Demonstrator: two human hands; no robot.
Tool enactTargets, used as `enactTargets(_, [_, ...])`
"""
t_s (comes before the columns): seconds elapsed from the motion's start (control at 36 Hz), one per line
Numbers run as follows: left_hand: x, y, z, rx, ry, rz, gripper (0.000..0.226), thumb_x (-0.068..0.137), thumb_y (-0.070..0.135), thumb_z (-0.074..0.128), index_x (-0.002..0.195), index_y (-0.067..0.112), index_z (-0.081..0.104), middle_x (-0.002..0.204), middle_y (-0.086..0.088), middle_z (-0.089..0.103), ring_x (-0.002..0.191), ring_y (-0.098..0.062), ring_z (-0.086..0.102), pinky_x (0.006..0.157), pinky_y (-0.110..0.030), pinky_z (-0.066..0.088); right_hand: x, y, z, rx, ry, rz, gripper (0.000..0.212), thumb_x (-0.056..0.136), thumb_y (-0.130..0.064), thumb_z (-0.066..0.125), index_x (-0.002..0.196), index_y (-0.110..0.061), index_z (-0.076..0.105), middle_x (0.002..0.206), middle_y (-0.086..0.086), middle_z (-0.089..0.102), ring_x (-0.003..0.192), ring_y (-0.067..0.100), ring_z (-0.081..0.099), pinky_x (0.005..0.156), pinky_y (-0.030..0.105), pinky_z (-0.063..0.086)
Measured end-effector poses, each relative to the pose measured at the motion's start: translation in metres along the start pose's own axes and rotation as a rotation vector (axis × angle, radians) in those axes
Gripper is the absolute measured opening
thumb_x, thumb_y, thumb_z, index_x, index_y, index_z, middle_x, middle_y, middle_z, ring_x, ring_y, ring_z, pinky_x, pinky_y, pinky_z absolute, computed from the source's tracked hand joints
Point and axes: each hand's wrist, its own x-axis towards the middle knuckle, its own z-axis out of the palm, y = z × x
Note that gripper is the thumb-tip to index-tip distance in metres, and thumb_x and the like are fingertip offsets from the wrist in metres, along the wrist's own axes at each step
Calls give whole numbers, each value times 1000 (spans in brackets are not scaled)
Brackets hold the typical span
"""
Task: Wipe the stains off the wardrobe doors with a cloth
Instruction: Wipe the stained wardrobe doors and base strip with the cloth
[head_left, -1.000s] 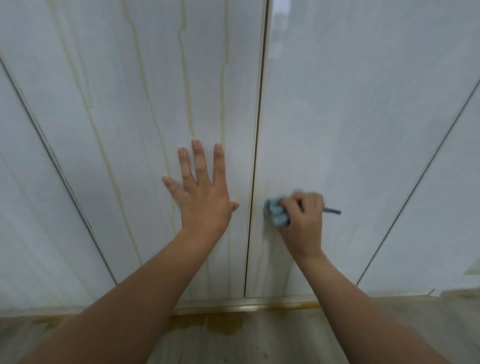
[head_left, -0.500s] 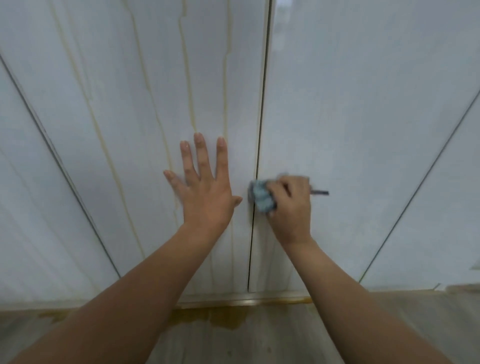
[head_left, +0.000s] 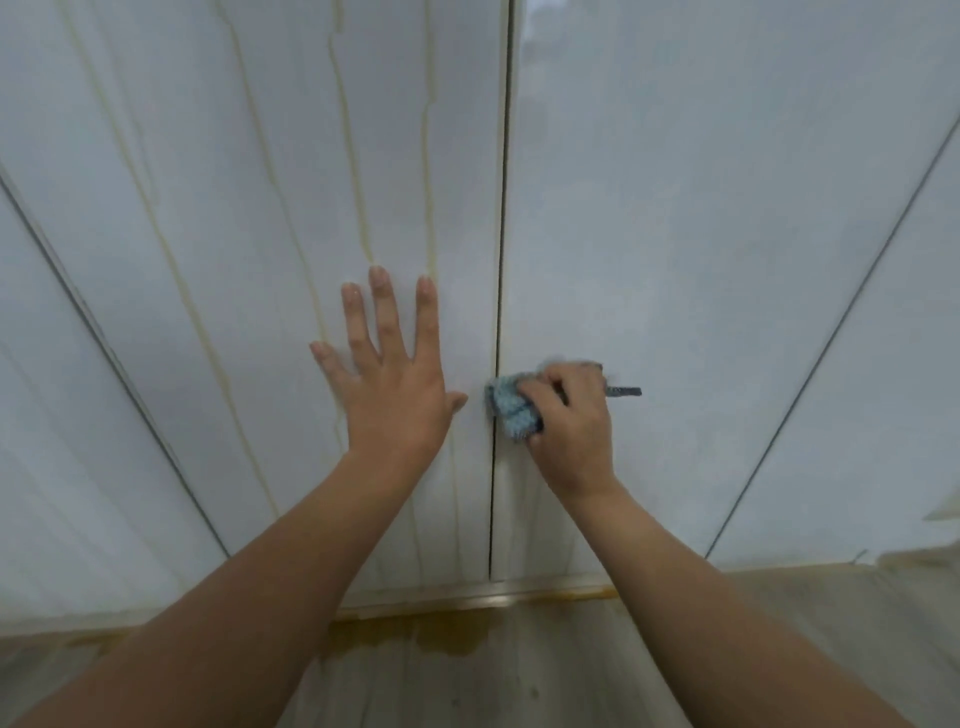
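Cloth (head_left: 511, 413) sits bunched in right hand (head_left: 574, 421); left hand (head_left: 395, 384) presses flat on door (head_left: 260, 208).

One wide-angle camera, worn on the head, faces the white wardrobe doors (head_left: 701, 234) almost square-on and tilts slightly down, so the floor (head_left: 545, 686) fills the bottom strip. It sits close: the left hand (head_left: 395, 384) and right hand (head_left: 571, 421) reach the doors mid-frame. The door seams (head_left: 501, 260) fan outward toward the top.
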Motion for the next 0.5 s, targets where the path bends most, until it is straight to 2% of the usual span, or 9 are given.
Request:
enactTargets(0.08, [-8, -14, 10, 51, 112, 96, 139, 69, 57, 87, 165, 28, -9, 169, -14, -23, 156, -37, -20, 113, -82, 10, -32, 11, -1, 5, -164, -11, 21, 74, 0, 83, 91, -6, 73, 94, 13, 61, 85, 32, 56, 71, 41, 48])
enactTargets(0.14, [-14, -21, 20, 112, 175, 176, 139, 63, 55, 91, 166, 24, 3, 171, -15, -12, 158, -39, -8, 109, -84, 13, -26, 17, -13, 38, -149, 22, 17, 75, -1, 80, 91, -5, 74, 92, 13, 61, 85, 30, 57, 70, 38, 50])
enactTargets(0.22, [-20, -25, 33, 174, 203, 224, 142, 58, 53, 93, 166, 21, 8, 171, -17, -10, 158, -43, -4, 105, -88, 9, 3, 27, -38, 70, 100, 185, 18, 74, 5, 75, 90, -2, 73, 92, 14, 59, 85, 25, 54, 76, 24, 45])
enactTargets(0.33, [-22, -24, 44, 185, 157, 205, 151, 52, 54, 96, 166, 19, 4, 171, -20, -11, 157, -46, -6, 101, -91, 9, 29, 73, -83, 107, 420, 611, 35, 71, 13, 60, 102, -1, 68, 106, 19, 56, 92, 4, 49, 83, 11, 43])
enactTargets(0.39, [-21, -21, 49, 181, 142, 204, 154, 50, 55, 96, 166, 17, 2, 170, -22, -12, 156, -49, -6, 99, -92, 10, 25, 106, -103, 58, 514, 786, 33, 77, 6, 57, 108, -1, 65, 111, 17, 54, 90, 1, 48, 86, 17, 48])
enactTargets(0.44, [-18, -20, 51, 179, 137, 203, 157, 49, 56, 96, 166, 15, 0, 169, -24, -15, 155, -52, -6, 97, -94, 8, 18, 134, -117, 5, 566, 949, 32, 81, 2, 53, 111, -4, 61, 111, 9, 49, 89, 7, 48, 90, 33, 51])
enactTargets(0.5, [-15, -20, 55, 169, 139, 205, 159, 48, 57, 96, 166, 15, -2, 168, -24, -18, 154, -53, -8, 96, -95, 6, 12, 155, -124, -18, 562, 1055, 32, 82, 4, 50, 111, -7, 59, 111, 5, 46, 89, 13, 49, 92, 40, 50])
